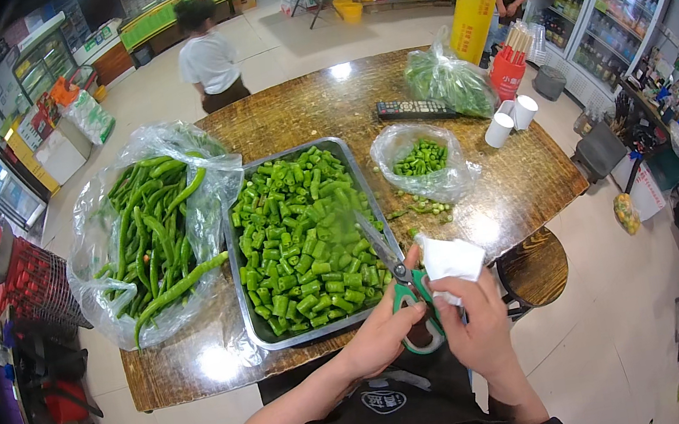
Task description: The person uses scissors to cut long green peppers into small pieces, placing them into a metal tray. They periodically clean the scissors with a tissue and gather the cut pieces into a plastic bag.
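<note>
My left hand (380,333) holds scissors (414,290) with green handles, their blades pointing up and left over the tray's right edge. In my right hand (477,318) is a crumpled white tissue (451,259), close beside the handles. A metal tray (332,332) full of cut green pepper pieces (296,232) lies just beyond my left hand. To its left a clear plastic bag (90,278) lies open around long whole green peppers (158,224). Right of the tray sits a small plastic bag (431,183) with green pepper bits, and loose stem ends (422,205) lie near it.
On the wooden table (296,109) are a remote control (416,108), a bag of leafy greens (453,87), white paper cups (499,129) and a red chopstick holder (508,75). A wooden stool (533,268) stands at right. Two people (210,59) are beyond the table, near drinks fridges (615,15).
</note>
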`<state>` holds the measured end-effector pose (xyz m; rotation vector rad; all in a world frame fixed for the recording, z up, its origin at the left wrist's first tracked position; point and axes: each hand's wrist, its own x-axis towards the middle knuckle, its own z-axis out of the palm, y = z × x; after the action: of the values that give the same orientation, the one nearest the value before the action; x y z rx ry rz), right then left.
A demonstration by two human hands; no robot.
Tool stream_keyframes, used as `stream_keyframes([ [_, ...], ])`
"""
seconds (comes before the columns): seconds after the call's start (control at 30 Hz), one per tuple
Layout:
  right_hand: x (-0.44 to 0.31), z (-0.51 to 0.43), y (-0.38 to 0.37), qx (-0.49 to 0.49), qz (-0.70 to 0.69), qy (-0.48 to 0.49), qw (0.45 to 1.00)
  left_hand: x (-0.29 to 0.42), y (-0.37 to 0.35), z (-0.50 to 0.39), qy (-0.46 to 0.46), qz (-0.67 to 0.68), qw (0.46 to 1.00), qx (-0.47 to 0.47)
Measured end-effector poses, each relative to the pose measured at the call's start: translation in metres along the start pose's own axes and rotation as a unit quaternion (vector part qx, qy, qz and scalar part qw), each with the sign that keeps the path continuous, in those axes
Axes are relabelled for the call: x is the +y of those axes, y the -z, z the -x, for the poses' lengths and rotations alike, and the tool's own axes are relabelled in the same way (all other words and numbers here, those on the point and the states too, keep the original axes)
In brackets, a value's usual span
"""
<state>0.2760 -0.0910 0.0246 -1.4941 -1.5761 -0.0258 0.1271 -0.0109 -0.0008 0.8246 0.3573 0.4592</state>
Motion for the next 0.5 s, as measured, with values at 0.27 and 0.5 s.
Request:
stream_keyframes([
  [0.27,0.002,0.004,0.000,-0.053,-0.189,-0.150,0.969,0.008,0.006,0.012,-0.064,-0.286,0.954,-0.071],
  [0.5,0.005,0.006,-0.017,-0.107,-0.097,-0.115,0.983,0.002,-0.001,0.018,-0.013,-0.372,0.927,-0.043],
])
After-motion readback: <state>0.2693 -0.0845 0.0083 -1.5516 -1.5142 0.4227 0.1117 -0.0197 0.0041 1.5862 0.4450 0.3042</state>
